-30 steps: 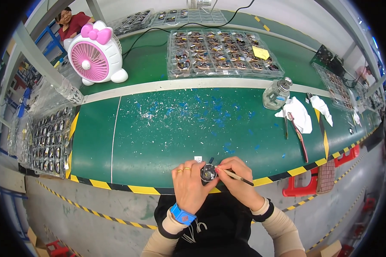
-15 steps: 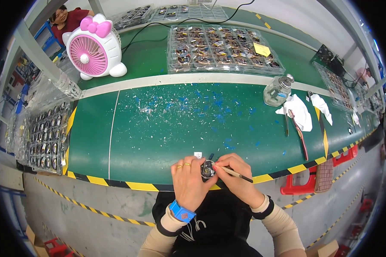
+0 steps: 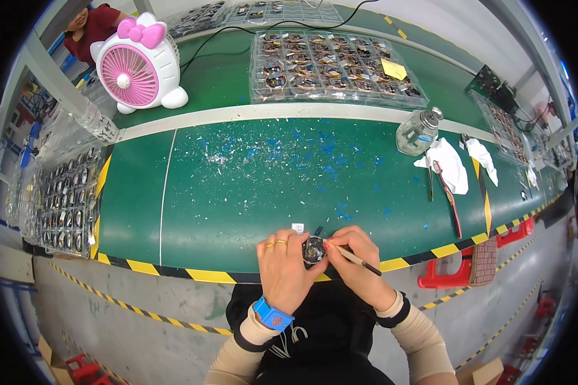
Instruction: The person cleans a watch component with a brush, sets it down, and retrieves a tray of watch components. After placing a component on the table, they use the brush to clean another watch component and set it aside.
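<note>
My left hand (image 3: 284, 264) is closed around the rim of a small round dark electronic part (image 3: 313, 250), holding it at the table's front edge. Between the fingers of my right hand (image 3: 358, 273) is a thin stick-like tool (image 3: 353, 256), pale in the shaft and dark at the rear end. Its front end is at the part's right side, where my fingertips hide the tip. A small white tag (image 3: 298, 227) and a short dark blue piece (image 3: 318, 230) show just beyond the part; whether they are joined to it I cannot tell.
White and blue scraps (image 3: 270, 151) litter the green table (image 3: 237, 218). Rightward stand a glass jar (image 3: 417, 133), white tissue (image 3: 453, 168), tweezers (image 3: 430, 183) and a red-handled brush (image 3: 449, 202). Beyond are a part-filled tray (image 3: 331, 67) and pink-white fan (image 3: 138, 70); another tray (image 3: 67, 205) lies left.
The round part shows a little more of its face between my hands, and the tool has shifted slightly. My grip looks the same. The person behind the fan has moved left.
</note>
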`<move>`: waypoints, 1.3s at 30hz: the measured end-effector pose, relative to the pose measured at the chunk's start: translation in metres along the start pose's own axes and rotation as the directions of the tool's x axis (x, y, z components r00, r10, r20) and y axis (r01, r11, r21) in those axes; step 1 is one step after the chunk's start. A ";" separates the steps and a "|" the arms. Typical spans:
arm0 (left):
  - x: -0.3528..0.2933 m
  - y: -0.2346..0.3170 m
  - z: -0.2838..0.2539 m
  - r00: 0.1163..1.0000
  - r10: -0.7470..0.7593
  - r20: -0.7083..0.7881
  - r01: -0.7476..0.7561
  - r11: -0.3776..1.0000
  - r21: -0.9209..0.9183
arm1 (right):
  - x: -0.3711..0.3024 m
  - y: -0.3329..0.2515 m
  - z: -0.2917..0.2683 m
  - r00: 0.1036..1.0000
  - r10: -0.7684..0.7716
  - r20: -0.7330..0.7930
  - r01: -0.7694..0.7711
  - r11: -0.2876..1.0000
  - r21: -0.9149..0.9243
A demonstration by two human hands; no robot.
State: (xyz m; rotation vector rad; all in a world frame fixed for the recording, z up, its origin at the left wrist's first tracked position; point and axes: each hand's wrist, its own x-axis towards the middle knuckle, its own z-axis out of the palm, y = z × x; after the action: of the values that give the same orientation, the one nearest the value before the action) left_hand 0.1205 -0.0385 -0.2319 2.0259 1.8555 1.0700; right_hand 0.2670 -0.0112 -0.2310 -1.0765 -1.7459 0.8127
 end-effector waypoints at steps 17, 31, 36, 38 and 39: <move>-0.003 -0.005 0.006 1.000 -0.010 -0.010 0.010 1.000 -0.008 | -0.004 0.009 0.005 1.000 -0.023 0.011 0.024 0.999 -0.034; -0.003 -0.008 0.007 0.999 -0.034 -0.017 0.034 0.999 -0.009 | 0.000 0.007 0.008 0.999 -0.033 0.020 0.033 0.999 -0.007; -0.001 -0.008 0.007 1.000 -0.020 0.001 0.020 1.000 -0.019 | -0.001 0.009 0.006 0.996 -0.039 0.078 0.035 0.998 0.049; -0.001 -0.008 0.006 1.000 -0.020 0.006 0.020 1.000 -0.023 | -0.001 0.009 0.005 0.995 -0.046 0.083 0.041 0.998 0.055; -0.001 -0.008 0.006 1.000 -0.020 0.006 0.020 1.000 -0.023 | -0.001 0.010 0.004 0.995 -0.052 0.090 0.046 0.997 0.062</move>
State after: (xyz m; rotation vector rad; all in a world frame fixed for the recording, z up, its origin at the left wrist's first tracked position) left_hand 0.1181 -0.0362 -0.2410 1.9918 1.8481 1.0743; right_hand 0.2662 -0.0084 -0.2414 -0.9667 -1.8058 0.8899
